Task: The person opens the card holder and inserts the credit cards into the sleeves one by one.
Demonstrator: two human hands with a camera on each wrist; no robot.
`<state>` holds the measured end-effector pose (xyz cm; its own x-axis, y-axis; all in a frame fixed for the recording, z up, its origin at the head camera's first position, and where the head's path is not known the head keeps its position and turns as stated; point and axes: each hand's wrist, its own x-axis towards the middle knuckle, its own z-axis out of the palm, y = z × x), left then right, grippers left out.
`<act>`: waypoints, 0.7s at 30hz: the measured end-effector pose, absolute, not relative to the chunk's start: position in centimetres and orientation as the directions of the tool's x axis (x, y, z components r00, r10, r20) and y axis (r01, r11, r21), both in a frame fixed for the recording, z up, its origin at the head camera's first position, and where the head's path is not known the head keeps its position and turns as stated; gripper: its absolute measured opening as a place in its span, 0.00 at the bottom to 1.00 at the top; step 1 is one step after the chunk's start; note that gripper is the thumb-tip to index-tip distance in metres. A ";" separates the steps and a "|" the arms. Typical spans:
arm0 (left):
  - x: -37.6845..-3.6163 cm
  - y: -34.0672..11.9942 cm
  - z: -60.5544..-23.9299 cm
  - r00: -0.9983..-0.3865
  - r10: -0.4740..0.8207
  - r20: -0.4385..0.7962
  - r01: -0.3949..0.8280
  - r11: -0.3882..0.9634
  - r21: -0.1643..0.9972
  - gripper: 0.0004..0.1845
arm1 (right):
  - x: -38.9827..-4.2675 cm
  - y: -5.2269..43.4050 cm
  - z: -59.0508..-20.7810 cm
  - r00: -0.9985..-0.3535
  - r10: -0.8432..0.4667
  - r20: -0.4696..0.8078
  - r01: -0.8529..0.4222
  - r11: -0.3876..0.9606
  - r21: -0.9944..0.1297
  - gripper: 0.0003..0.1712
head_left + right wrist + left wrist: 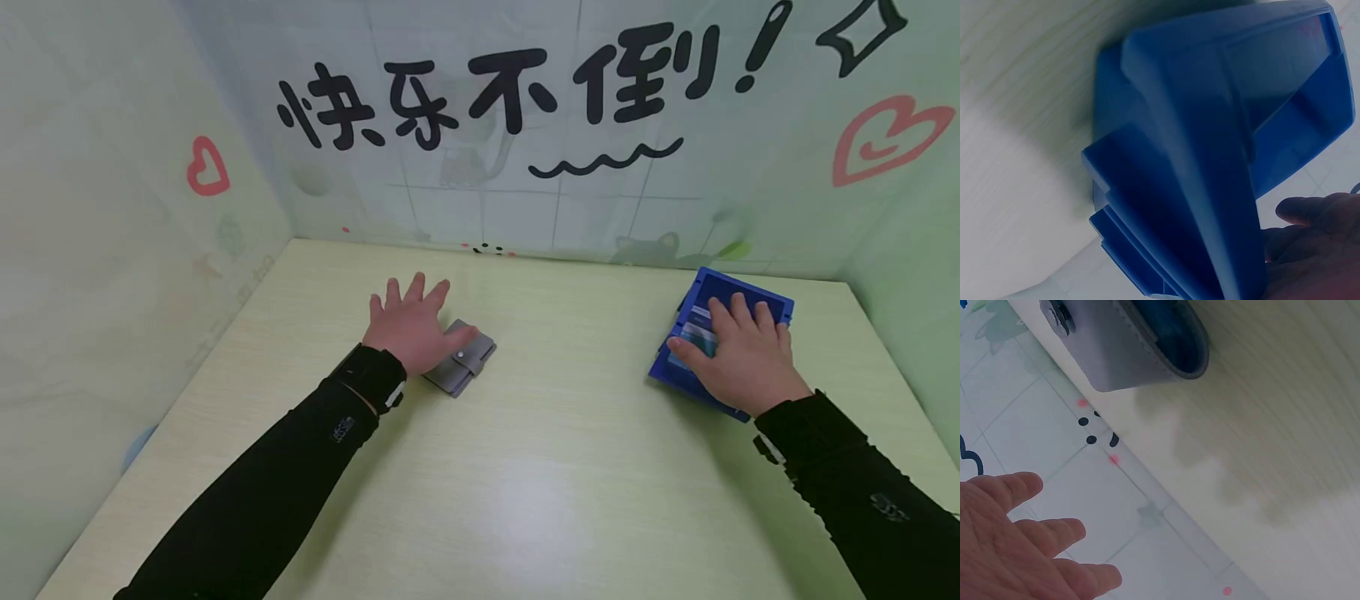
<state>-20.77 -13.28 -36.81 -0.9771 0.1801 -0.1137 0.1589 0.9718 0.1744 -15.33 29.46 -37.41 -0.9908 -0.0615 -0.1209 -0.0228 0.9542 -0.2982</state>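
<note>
A small grey wallet (474,360) with a snap strap lies on the table, left of the middle. My left hand (412,329) is over its left side with fingers spread, its thumb reaching across the wallet. In the left wrist view, the spread fingers (1054,534) stand apart from the wallet (1100,344). Over at the right, a blue plastic box (678,375) has stepped sections and some cards (699,337) inside. Above it my right hand (746,354) lies with extended fingers; whether it touches the box (1191,125) is unclear.
The pale wooden table (510,483) runs back to a printed backdrop (480,208) with dark lettering. Fabric walls stand along the left (112,250) and right sides (915,317). Between the two hands lies a stretch of bare tabletop.
</note>
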 end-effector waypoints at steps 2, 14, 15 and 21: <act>-20.8 -13.2 -36.7 -0.977 0.181 -0.113 0.159 0.971 0.178 0.50 | -15.3 29.5 -37.4 -0.990 -0.060 -0.125 -0.021 0.954 -0.300 0.62; -20.5 -13.1 -36.4 -0.977 0.176 -0.123 0.150 0.969 0.199 0.49 | -14.9 29.3 -36.7 -0.991 -0.059 -0.119 -0.018 0.948 -0.318 0.61; -20.5 -13.1 -36.4 -0.976 0.177 -0.128 0.148 0.967 0.207 0.49 | -14.9 29.2 -36.6 -0.991 -0.059 -0.118 -0.018 0.947 -0.320 0.61; -20.2 -13.1 -36.5 -0.963 0.212 -0.167 0.158 0.944 0.289 0.42 | -14.3 28.6 -36.2 -0.996 -0.058 -0.068 -0.029 0.927 -0.374 0.56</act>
<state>-20.19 -13.13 -36.54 -0.9629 0.2119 -0.1671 0.1578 0.9444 0.2885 -14.30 28.60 -36.20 -0.9960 -0.0585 -0.0682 -0.0288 0.9268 -0.3745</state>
